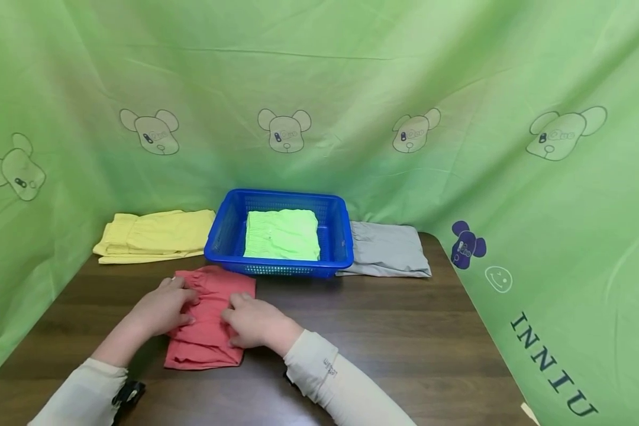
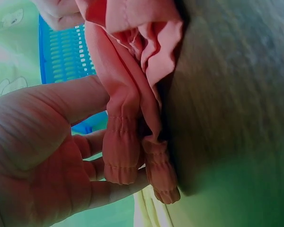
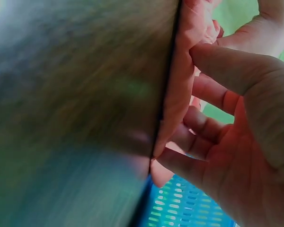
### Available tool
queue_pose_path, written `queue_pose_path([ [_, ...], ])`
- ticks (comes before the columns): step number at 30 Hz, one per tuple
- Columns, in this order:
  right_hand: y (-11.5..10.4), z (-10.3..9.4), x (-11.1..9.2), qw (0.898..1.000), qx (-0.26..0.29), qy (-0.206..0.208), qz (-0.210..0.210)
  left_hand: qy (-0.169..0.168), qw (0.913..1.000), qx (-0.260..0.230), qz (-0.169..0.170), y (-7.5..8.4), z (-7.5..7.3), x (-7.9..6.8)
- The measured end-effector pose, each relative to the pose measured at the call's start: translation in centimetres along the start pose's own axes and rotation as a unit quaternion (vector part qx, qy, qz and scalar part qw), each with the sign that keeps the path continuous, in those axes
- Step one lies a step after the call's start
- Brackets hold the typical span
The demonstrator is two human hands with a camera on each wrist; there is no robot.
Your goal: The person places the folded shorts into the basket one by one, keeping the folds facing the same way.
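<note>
"INNIU" (image 1: 560, 381) is printed on the curtain (image 1: 575, 248). Red cloth (image 1: 211, 316) is touched by left hand (image 1: 162, 305) and right hand (image 1: 255, 322), fingers parted; bare tabletop (image 1: 399, 337) is seen rightward.

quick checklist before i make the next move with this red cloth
1. Left hand and right hand both touching the red cloth: ok
2. Firm hold by either hand: cannot tell
3. Red cloth smooth: not ok, its top is wrinkled
4. Blue basket upright: ok
5. Green cloth inside the basket: ok
6. Yellow cloth and grey cloth clear of both hands: ok
</note>
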State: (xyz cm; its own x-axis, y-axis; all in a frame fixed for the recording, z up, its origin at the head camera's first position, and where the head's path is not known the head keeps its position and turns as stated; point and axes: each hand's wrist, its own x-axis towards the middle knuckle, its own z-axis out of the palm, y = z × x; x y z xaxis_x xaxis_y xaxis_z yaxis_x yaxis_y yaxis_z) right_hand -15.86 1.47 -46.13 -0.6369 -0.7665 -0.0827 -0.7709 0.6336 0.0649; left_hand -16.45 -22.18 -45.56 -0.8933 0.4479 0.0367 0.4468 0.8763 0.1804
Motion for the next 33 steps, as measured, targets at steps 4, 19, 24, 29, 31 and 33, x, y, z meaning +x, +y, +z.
queue_pose_path([
  [4, 0.4, 0.0, -0.6, 1.0, 0.005, 0.009, -0.005, 0.002, 1.0, 0.001, 0.001, 0.5, 0.1, 0.2],
  [19, 2.4, -0.1, -2.3, 0.998, 0.048, -0.019, 0.022, -0.011, 0.9999, 0.01, -0.005, 3.1, 0.2, 1.6],
  [24, 3.0, 0.0, -2.8, 0.998, 0.06, -0.02, 0.027, -0.005, 0.9999, 0.014, -0.001, 3.6, 0.4, 1.9],
  [29, 3.3, 0.0, -3.2, 0.997, 0.066, -0.016, 0.023, -0.005, 0.9998, 0.019, -0.006, 3.9, 0.6, 2.2],
  [31, 3.5, 0.0, -3.4, 0.997, 0.068, -0.016, 0.022, -0.005, 0.9998, 0.017, -0.005, 4.1, 0.7, 2.2],
  [33, 3.6, 0.1, -3.6, 0.997, 0.072, -0.016, 0.023, -0.005, 0.9998, 0.016, -0.006, 4.3, 0.7, 2.3],
])
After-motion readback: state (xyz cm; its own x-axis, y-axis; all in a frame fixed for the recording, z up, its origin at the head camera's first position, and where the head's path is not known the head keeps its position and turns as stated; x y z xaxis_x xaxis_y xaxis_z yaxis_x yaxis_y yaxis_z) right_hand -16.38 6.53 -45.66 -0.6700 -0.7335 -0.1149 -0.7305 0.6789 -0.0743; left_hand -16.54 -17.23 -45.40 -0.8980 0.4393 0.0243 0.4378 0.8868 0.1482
